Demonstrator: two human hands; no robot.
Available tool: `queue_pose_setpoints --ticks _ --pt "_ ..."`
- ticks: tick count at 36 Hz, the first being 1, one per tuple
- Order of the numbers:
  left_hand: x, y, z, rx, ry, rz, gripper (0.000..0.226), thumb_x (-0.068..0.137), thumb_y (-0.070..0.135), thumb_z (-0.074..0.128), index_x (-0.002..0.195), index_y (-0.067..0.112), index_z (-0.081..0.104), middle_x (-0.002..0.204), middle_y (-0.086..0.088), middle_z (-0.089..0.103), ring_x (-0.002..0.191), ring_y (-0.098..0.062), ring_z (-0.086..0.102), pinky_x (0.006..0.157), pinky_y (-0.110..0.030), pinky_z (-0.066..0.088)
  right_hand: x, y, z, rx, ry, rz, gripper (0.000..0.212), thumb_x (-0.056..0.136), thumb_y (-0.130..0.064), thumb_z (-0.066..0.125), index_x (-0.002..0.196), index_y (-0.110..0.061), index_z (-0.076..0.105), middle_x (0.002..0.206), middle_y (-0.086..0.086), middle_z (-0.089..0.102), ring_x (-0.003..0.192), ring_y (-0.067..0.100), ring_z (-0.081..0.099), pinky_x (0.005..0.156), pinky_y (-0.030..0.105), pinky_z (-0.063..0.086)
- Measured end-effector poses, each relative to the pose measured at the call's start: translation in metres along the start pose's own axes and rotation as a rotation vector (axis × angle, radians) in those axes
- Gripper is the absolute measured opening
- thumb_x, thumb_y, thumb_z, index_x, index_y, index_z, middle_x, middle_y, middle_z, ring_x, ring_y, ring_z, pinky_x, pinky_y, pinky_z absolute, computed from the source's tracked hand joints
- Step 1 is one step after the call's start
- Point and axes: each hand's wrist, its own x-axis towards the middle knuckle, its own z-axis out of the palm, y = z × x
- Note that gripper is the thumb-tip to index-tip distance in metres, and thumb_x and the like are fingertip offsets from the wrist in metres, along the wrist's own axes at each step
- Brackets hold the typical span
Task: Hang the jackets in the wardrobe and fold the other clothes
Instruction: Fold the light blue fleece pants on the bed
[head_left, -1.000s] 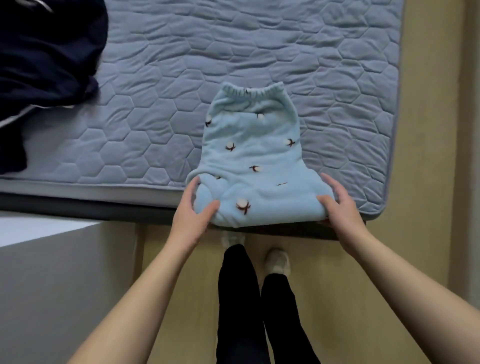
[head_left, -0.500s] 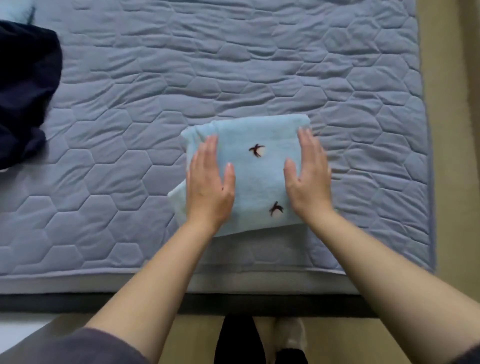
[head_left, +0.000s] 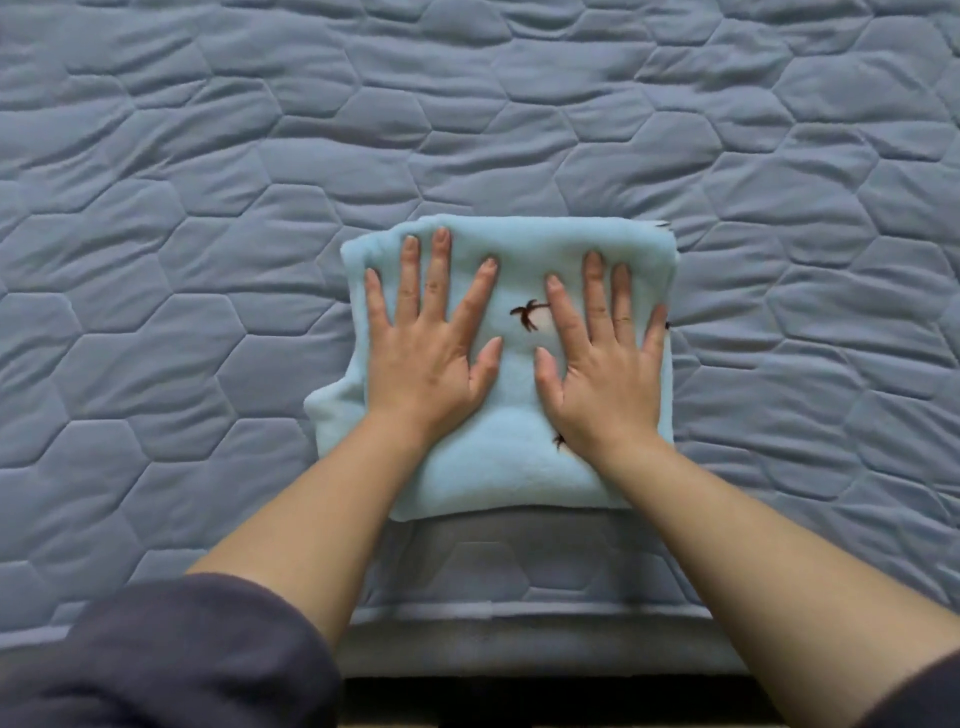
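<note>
A light blue fleece garment (head_left: 519, 467) with small dark embroidered motifs lies folded into a thick rectangle near the front edge of the bed. My left hand (head_left: 428, 353) lies flat on its left half with the fingers spread. My right hand (head_left: 602, 364) lies flat on its right half, fingers straight and pointing away from me. Both palms press down on the fabric. A lower layer of the garment sticks out at the left side.
The grey-blue quilted mattress cover (head_left: 208, 260) with a hexagon stitch pattern fills the view. Its front edge (head_left: 519, 644) runs along the bottom. My dark sleeve (head_left: 166, 654) shows at the lower left.
The garment's near end was folded away from me over its waistband. Both hands went from gripping the near fold to lying flat on top, then spread their fingers. The camera moved closer.
</note>
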Motion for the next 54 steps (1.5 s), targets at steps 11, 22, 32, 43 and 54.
queue_pose_setpoints --ticks 11,22,32,43,54 --pt "0.021 -0.038 -0.064 -0.627 0.062 -0.528 0.053 0.096 0.041 0.048 0.141 0.014 0.036 0.139 -0.011 0.043 0.125 -0.026 0.043 0.098 -0.032 0.034 0.037 0.021 -0.076 0.438 0.027 0.231 0.062 0.098 -0.039 0.039 0.152 -0.021 0.015 0.16 0.002 0.012 0.147 0.018 0.01 0.117 0.046 0.012" --pt "0.046 -0.048 -0.039 -0.496 0.073 -0.749 0.039 0.099 0.042 0.04 0.09 0.005 0.051 0.109 -0.024 0.06 0.1 -0.037 0.053 0.067 -0.033 0.025 0.081 0.034 -0.057 0.322 -0.008 0.433 0.037 0.101 -0.04 0.033 0.104 -0.006 0.048 0.113 0.025 0.059 0.105 0.041 0.053 0.071 0.036 0.029" --pt "-0.017 -0.063 -0.074 -1.264 -0.327 -0.867 0.075 0.065 0.072 0.064 0.105 0.008 0.058 0.089 -0.002 0.066 0.065 -0.016 0.061 0.054 -0.022 0.048 0.017 0.044 -0.08 1.087 -0.419 0.775 0.097 0.059 -0.084 0.057 0.131 -0.019 0.05 0.121 0.002 0.063 0.106 0.02 0.063 0.096 0.041 0.049" --pt "-0.083 -0.028 -0.129 -1.613 -0.778 -1.102 0.038 0.077 0.045 0.064 0.103 0.018 0.068 0.093 -0.005 0.075 0.075 -0.018 0.072 0.068 -0.031 0.056 -0.05 0.043 -0.136 1.447 -0.738 0.897 0.041 0.09 -0.049 0.05 0.117 -0.02 0.062 0.108 0.008 0.072 0.094 0.023 0.07 0.079 0.037 0.053" --pt "-0.179 0.023 -0.282 -1.812 -0.638 -1.27 0.041 0.072 0.039 0.073 0.104 0.014 0.069 0.093 -0.009 0.074 0.075 -0.024 0.072 0.065 -0.034 0.059 -0.128 0.0 -0.291 1.606 -0.771 0.905 0.033 0.095 -0.034 0.049 0.119 -0.015 0.06 0.098 0.007 0.074 0.082 0.02 0.072 0.064 0.03 0.057"
